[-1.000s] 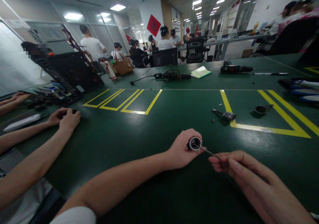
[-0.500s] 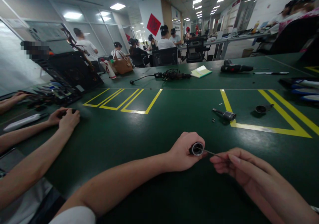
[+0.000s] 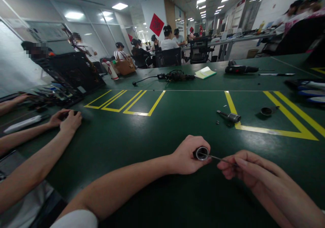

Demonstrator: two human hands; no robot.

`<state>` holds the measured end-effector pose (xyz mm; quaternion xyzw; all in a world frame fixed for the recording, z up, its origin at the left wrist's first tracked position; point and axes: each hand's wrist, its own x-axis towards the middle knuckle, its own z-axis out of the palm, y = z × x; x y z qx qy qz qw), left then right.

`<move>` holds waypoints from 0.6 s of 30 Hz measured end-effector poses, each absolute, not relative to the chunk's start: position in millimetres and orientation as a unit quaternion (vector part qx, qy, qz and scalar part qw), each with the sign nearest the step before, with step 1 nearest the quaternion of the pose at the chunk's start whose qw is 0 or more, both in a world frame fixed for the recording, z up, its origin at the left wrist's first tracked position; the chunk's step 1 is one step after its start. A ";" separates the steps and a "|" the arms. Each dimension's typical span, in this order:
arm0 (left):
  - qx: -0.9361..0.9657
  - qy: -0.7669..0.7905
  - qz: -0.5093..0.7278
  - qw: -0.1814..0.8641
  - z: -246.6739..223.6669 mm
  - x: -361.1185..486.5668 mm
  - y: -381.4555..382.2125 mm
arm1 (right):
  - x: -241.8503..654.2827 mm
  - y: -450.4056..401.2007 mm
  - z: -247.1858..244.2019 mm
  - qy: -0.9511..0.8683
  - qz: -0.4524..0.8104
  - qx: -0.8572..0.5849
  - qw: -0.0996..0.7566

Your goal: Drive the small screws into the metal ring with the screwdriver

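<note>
My left hand (image 3: 190, 155) is wrapped round a short dark cylinder (image 3: 202, 153) with a bright metal rim, its hollow end turned towards me. Between the thumb and fingers of my right hand (image 3: 243, 165) is a thin metal rod (image 3: 215, 158). The rod's far tip reaches into the mouth of the cylinder; the end in my fingers is hidden. Beyond my hands lie a dark metal part with a shaft (image 3: 230, 117), a small nut-like piece (image 3: 217, 122) and a cup-shaped metal part (image 3: 267, 111).
Yellow tape (image 3: 274, 132) marks the green table (image 3: 142, 136). Further back are a tangled black cable (image 3: 176, 75), a notepad (image 3: 205, 72), a power tool (image 3: 241, 69) and blue-handled tools (image 3: 311, 92). A co-worker's hands (image 3: 68, 119) rest at the left, near a white tool (image 3: 24, 124).
My hands, the cylinder and the rod have shifted very slightly right and down. The rod remains in the cylinder's mouth. A person in the background has leaned left.
</note>
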<state>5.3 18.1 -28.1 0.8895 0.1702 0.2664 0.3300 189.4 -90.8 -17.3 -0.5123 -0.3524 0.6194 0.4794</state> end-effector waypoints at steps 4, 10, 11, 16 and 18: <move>0.878 0.182 0.278 0.345 -27.3 5.8 17.7 | 186.7 -89.1 -14.6 -0.317 0.628 -0.492 0.513; 0.864 0.176 0.306 0.359 -26.9 5.4 17.1 | 188.6 -93.0 -20.0 -0.401 0.539 -0.521 0.526; 0.861 0.177 0.310 0.362 -26.8 5.3 16.9 | 189.2 -93.6 -22.0 -0.415 0.523 -0.522 0.531; 0.828 0.210 0.326 0.404 -25.0 4.0 15.8 | 192.9 -96.8 -30.0 -0.439 0.491 -0.498 0.564; 0.793 0.252 0.353 0.428 -22.9 3.3 15.6 | 193.7 -97.8 -29.7 -0.423 0.478 -0.481 0.601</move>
